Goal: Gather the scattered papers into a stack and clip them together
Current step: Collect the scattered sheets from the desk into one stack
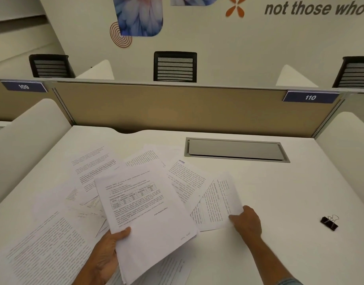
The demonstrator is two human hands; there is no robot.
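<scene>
Several printed white sheets lie scattered over the white desk (279, 188). My left hand (107, 256) grips a small stack of papers (148, 219) by its lower left edge, thumb on top, held above the desk; the top page shows a table. My right hand (246, 222) pinches the right edge of a single sheet (215, 202) lying turned sideways on the desk. More loose sheets sit at the left (51, 241) and behind the stack (94, 167). A black binder clip (330, 222) lies alone on the desk at the far right, apart from both hands.
A grey cable hatch (236, 150) is set into the desk at the back. A tan partition (177, 108) with labels 109 and 110 closes the far side, with white side dividers left and right. Black chairs stand beyond it.
</scene>
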